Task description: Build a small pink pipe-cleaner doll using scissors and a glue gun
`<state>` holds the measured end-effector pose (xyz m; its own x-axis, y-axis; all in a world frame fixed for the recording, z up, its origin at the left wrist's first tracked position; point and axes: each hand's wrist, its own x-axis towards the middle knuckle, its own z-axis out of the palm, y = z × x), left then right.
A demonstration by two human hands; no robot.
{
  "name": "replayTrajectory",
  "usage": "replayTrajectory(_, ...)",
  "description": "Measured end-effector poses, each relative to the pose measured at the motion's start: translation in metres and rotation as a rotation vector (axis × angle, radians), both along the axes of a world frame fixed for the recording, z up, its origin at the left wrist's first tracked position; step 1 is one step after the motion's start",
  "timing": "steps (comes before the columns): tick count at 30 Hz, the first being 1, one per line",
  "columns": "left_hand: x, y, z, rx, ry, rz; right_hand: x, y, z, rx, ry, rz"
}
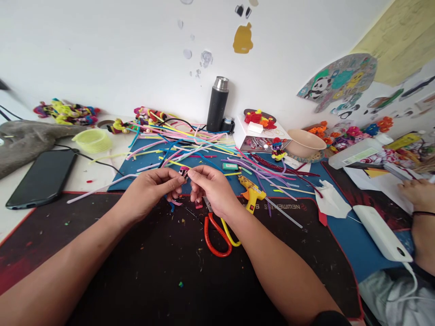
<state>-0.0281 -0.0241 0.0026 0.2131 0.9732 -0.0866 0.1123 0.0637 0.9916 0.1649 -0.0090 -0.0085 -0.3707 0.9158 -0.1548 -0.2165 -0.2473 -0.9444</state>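
Observation:
My left hand (158, 186) and my right hand (212, 188) meet above the back of the black mat. Between their pinched fingertips is a small pink, black and white craft piece (184, 170), mostly hidden by my fingers. Below my right hand lie scissors (217, 253) with red handles, their blades partly covered. A yellow hot glue gun (253, 195) rests just to the right. Many coloured pipe cleaners (190, 147) are heaped behind my hands, and a dark strand with blue and purple bits lies under them.
A black phone (42, 179) and a yellow-green coiled item (92, 141) are at left. At the back stand a thermos (217, 106), a white box (244, 136) and a beige bowl (306, 145). Another person's hand (419, 195) is at right, near a white device (382, 233).

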Motion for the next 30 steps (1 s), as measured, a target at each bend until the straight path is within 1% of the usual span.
replayTrajectory(10, 0.0003, 0.0, -0.0019, 0.002, 0.014, -0.002, -0.0009, 0.0005, 0.0002, -0.018, 0.011, -0.006)
replayTrajectory(17, 0.0018, -0.0003, -0.0006, -0.019, 0.01, -0.062, -0.0011, -0.0008, -0.0002, -0.007, -0.013, 0.015)
replayTrajectory(24, 0.0028, 0.0, -0.0017, -0.03, 0.016, -0.054, -0.0018, -0.0004, 0.0001, -0.003, -0.013, -0.006)
replayTrajectory(30, 0.0021, -0.0007, -0.0021, -0.003, 0.03, -0.051, -0.002, -0.0006, -0.002, -0.003, -0.011, -0.018)
